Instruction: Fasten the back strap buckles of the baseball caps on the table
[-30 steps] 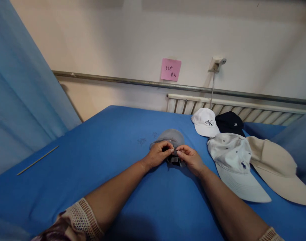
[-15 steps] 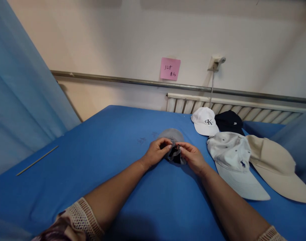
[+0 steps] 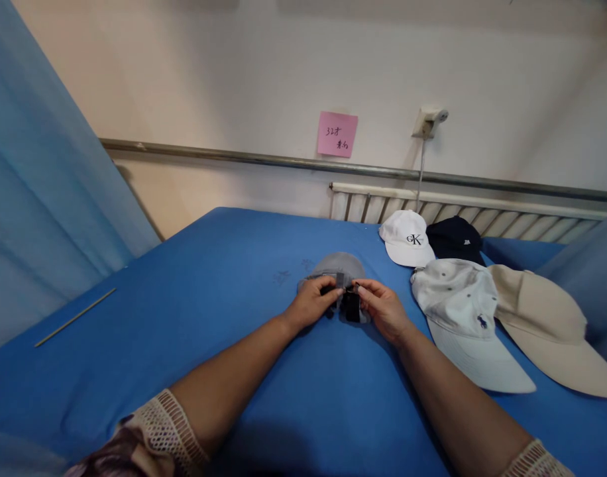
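Observation:
A grey cap rests on the blue sheet in front of me, its dark inside showing through the gap at its near side. My left hand pinches the cap's strap from the left, thumb against fingertips. From the right, my right hand grips the other side of the cap's closure, where a small dark piece shows between thumb and finger. The fingers partly hide the closure, so whether it is fastened cannot be seen.
To the right lie a white cap, a navy cap, a pale cap and a beige cap. A thin stick lies at left. A radiator and metal rail run along the wall.
The strap end now stands up between my hands above the opening. My left fingers have shifted slightly, and more of the cap's left side shows. The other caps have stayed put.

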Motion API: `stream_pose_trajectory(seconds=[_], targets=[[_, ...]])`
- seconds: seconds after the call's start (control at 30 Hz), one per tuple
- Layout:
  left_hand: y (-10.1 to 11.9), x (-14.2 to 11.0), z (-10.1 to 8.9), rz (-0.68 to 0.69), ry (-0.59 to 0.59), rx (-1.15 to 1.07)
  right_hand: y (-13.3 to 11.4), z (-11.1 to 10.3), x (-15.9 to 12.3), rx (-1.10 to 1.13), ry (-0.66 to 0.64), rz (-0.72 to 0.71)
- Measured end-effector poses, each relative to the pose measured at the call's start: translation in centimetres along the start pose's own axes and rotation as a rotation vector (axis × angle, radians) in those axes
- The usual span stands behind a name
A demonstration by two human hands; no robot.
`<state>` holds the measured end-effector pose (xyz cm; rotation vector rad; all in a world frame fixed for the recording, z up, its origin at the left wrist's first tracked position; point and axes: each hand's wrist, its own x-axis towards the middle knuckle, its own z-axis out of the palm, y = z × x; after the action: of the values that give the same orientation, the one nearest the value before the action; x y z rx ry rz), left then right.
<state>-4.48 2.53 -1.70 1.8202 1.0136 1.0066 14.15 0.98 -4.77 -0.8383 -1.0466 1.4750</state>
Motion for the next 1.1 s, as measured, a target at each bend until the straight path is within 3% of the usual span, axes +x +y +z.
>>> stream_pose_trajectory(seconds=[0.17,0.33,0.43,0.6,0.73,0.87,1.1], targets=[[0.5,0.4,-1.1,-0.213,0.143,-0.537,0.1,-0.2,0.0,-0.028,0.015,-0.032],[1.9,0.3,-2.6,-0.248,0.188,-0.877,0.2,-0.3,0.1,-0.036,0.028,-0.025],[2.4,0.4,-3.5,-0.228,0.223,-0.965,0.2,-0.2,0.1,-0.056,0.041,-0.026],[2.0,0.7,-4.0,-0.223,0.145,-0.838,-0.2,0.2,0.0,-0.088,0.034,-0.072],[1.4,0.4,-2.9,-0.295,-0.007,-0.597,-0.6,0.7,-0.2,-0.125,0.05,-0.131],[1.1,0.0,-1.6,-0.281,-0.126,-0.438,-0.6,1.0,-0.2,-0.197,0.049,-0.195],[0.9,-0.1,-1.2,-0.279,-0.18,-0.389,-0.2,1.4,-0.6,-0.304,0.025,-0.245]])
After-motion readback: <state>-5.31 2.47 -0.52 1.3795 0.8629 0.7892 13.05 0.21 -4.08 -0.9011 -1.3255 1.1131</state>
